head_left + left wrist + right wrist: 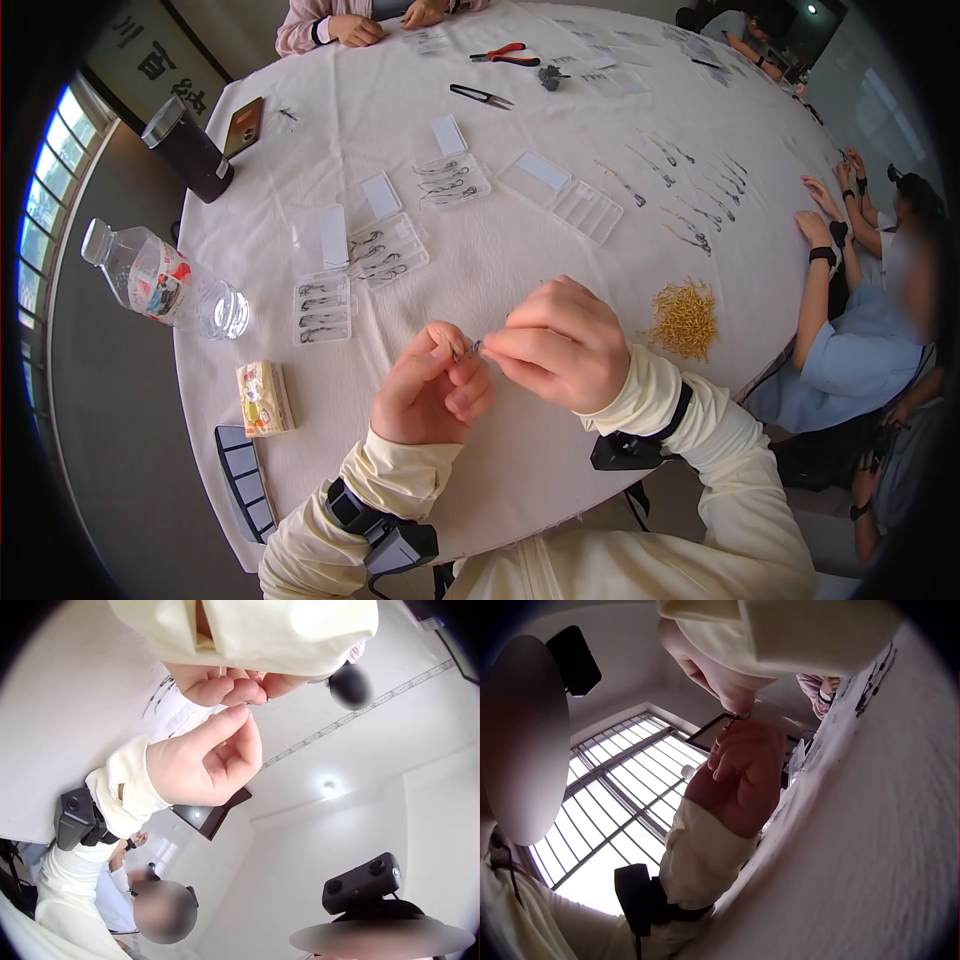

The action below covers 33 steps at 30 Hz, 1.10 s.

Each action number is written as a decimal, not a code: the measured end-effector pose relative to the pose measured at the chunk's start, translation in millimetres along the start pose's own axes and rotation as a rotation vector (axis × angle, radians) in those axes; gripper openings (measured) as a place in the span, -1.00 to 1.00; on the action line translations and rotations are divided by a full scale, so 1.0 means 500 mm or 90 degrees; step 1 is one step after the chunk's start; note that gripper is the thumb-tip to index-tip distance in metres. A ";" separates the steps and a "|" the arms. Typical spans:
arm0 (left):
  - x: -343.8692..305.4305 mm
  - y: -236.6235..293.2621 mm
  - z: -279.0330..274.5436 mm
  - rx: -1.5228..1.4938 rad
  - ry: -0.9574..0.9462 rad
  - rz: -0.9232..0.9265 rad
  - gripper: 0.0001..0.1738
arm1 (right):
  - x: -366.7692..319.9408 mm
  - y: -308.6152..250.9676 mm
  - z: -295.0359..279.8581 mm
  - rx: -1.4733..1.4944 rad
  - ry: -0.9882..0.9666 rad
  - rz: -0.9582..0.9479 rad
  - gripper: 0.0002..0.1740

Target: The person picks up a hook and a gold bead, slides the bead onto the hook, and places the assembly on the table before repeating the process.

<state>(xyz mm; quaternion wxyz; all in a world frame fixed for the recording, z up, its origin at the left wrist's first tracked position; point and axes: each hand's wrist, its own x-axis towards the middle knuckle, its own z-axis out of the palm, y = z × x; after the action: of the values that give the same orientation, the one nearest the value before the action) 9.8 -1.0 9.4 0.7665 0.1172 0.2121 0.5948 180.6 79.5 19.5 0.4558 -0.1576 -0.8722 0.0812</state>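
Observation:
In the head view my left hand (pixel 420 390) and right hand (pixel 560 345) meet fingertip to fingertip above the front of the table. Between them is a small dark metal piece (pixel 475 347), mostly hidden by the fingers; I cannot tell its exact kind. The left thumb and fingers grip one end, while the right thumb and forefinger pinch at the other. Close to the right hand lies a pile of short gold-coloured pieces (pixel 684 318). Beyond the hands are clear plastic boxes (pixel 322 307) with dark hook-like pieces in their compartments.
Rows of dark hook-like pieces with yellowish ends (pixel 690 232) lie at right, near an open clear case (pixel 585 210). Thread snips (pixel 481 96) and red-handled pliers (pixel 505 55) lie farther back. A water bottle (pixel 160 282), tissue pack (pixel 264 398) and dark flask (pixel 190 150) stand left. Other people sit around the table.

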 end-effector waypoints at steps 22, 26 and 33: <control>0.000 0.001 -0.002 0.012 -0.002 -0.082 -0.87 | -0.005 0.020 0.004 0.326 -0.086 0.143 -0.87; -0.001 0.001 0.006 0.038 0.008 -0.086 -0.85 | -0.003 0.013 -0.002 0.356 -0.109 0.203 -0.88; 0.001 -0.015 -0.008 0.333 0.119 0.126 -0.91 | -0.004 0.014 -0.002 0.329 -0.069 0.253 -0.90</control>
<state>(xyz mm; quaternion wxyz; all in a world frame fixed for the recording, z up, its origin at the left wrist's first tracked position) 14.4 -2.7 2.9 0.6260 0.2757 0.4153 0.5997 183.7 85.2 16.6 0.4090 -0.1995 -0.7978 0.3955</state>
